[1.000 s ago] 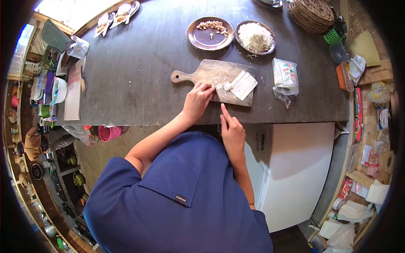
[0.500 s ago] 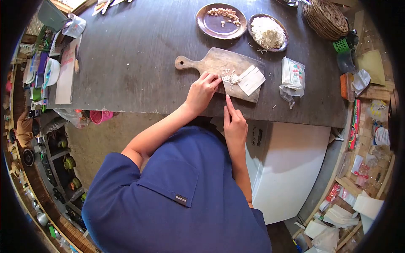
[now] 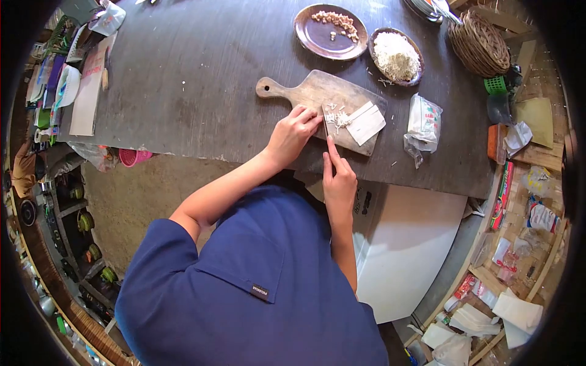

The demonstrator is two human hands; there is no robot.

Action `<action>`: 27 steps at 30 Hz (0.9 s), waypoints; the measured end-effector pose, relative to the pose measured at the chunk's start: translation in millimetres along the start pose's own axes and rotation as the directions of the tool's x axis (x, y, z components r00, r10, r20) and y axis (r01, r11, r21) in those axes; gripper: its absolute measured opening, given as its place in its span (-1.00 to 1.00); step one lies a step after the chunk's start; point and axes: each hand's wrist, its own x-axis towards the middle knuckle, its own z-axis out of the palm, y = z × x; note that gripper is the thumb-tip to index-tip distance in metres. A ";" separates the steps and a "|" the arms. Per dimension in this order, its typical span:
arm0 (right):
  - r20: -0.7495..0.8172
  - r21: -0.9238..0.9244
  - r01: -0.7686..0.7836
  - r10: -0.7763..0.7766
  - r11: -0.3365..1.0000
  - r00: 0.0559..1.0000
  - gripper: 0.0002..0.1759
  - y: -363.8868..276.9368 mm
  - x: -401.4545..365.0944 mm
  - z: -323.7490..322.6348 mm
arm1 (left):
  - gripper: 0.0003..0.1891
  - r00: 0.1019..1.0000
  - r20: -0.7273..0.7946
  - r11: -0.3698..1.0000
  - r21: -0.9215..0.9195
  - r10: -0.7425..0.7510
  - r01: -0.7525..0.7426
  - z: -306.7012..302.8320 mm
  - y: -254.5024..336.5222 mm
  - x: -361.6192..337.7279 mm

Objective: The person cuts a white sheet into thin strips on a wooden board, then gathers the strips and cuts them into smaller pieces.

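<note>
A wooden cutting board [image 3: 305, 91] with a handle lies on the dark table. Thin white sticks [image 3: 339, 118] and flat white slices [image 3: 366, 124] rest on its right part. My right hand [image 3: 340, 174] grips a knife [image 3: 325, 120], the index finger stretched along it; its handle is mostly hidden in the hand. The narrow blade stands between my left fingertips and the white sticks. My left hand [image 3: 293, 135] is closed at the board's front edge, fingertips pressed together beside the blade. Whatever those fingers pinch is hidden.
Behind the board are a brown plate [image 3: 303, 38] with small tan pieces and a bowl [image 3: 420, 76] of white shreds. To the right lie a white plastic packet [image 3: 423, 124] and a woven basket [image 3: 479, 46]. A cardboard sheet [image 3: 85, 110] lies at the table's left end.
The whole view has shifted slightly. Both hands keep nearly the same place at the board, and the white sticks by the blade lie a little more spread out.
</note>
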 end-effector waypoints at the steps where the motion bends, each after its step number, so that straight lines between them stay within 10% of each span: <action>1: 0.024 0.005 -0.022 0.022 1.000 0.999 -0.50 -3.6 -3.7 -5.7 | -0.76 1.000 0.002 1.000 -0.013 -0.007 0.007 -1.7 0.8 1.0; 27: 0.036 -0.036 -0.029 0.030 0.999 0.999 -0.51 -2.3 -9.4 -8.3 | -0.76 0.999 -0.037 0.999 0.000 -0.037 0.037 1.4 5.1 -0.5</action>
